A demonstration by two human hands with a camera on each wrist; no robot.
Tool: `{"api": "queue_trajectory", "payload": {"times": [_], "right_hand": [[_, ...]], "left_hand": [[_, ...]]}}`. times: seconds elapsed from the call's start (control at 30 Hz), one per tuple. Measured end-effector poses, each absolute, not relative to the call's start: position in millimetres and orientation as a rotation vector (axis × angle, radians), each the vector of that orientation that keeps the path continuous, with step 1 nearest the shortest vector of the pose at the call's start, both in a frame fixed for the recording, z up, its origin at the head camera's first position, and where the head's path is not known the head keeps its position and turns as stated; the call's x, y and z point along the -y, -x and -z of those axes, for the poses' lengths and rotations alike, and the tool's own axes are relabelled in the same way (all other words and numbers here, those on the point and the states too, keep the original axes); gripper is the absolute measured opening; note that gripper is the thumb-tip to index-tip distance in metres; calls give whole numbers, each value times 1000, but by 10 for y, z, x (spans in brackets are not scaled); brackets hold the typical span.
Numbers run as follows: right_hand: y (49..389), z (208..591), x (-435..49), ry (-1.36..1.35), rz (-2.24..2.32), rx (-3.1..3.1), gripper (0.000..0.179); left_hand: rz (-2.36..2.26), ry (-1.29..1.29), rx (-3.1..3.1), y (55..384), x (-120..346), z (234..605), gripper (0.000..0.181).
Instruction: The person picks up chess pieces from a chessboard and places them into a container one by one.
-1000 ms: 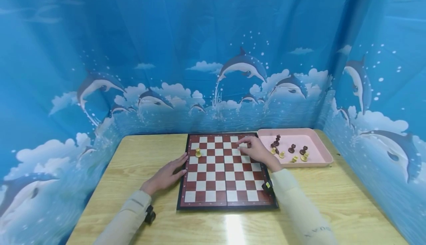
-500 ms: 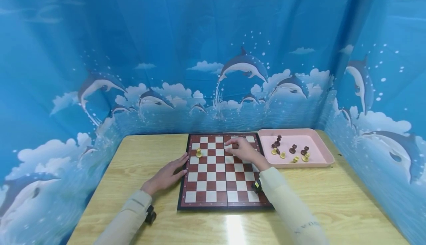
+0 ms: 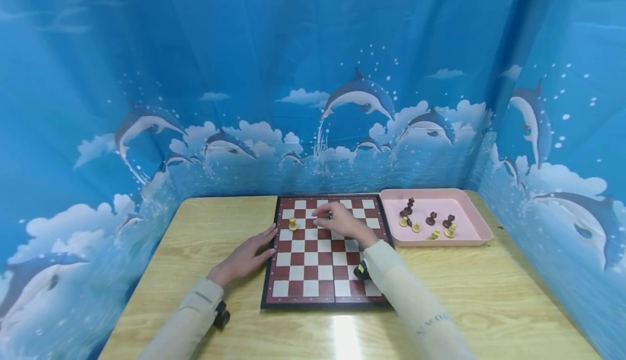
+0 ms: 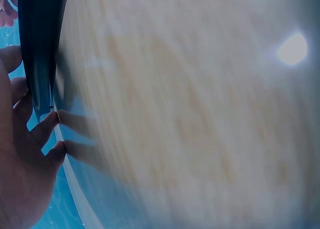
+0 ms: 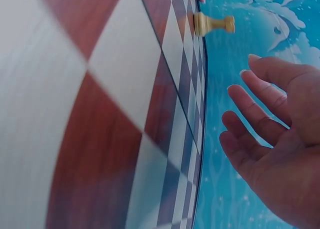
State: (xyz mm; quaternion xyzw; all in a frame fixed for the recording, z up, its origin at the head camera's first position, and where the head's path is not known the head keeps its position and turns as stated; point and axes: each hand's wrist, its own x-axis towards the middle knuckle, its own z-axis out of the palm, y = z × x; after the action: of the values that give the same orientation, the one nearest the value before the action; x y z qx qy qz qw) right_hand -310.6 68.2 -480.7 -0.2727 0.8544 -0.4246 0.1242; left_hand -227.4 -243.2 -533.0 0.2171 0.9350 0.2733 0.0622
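Note:
A brown-and-white chessboard (image 3: 310, 261) lies on the wooden table. On its far left part stands a yellow chess piece, by its shape a rook (image 3: 292, 224); the right wrist view shows the same rook (image 5: 215, 24) upright on a square. My right hand (image 3: 340, 221) hovers over the far middle of the board, to the right of the rook and apart from it. Its fingers are loosely bent and hold nothing, as the right hand (image 5: 280, 119) in its wrist view shows. At the board's left edge rests my left hand (image 3: 246, 256), fingertips touching the dark rim (image 4: 42, 44).
A pink tray (image 3: 476, 229) stands against the board's right side. Several dark and yellow chess pieces lie or stand in it, such as a dark piece (image 3: 449, 221) and a yellow piece (image 3: 434, 234). A blue dolphin-print curtain (image 3: 244, 77) hangs behind the table.
My right hand has travelled left across the board, from its right side near the tray toward the rook. My left hand and the rook have stayed in place.

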Motion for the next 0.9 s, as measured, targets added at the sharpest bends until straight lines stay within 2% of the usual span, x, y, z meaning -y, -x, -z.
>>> {"api": "queue_trajectory", "payload": {"times": [0.47,0.9], "right_hand": [[3145,4883,-375,854,1181,-2459,27],[3163,4894,-179,866,1162,-2462,33]], "left_hand": [[-834,-664,-2827,2270,2427,5314,65],[-838,-677,-2823,2270,2442,5294,64]]}}
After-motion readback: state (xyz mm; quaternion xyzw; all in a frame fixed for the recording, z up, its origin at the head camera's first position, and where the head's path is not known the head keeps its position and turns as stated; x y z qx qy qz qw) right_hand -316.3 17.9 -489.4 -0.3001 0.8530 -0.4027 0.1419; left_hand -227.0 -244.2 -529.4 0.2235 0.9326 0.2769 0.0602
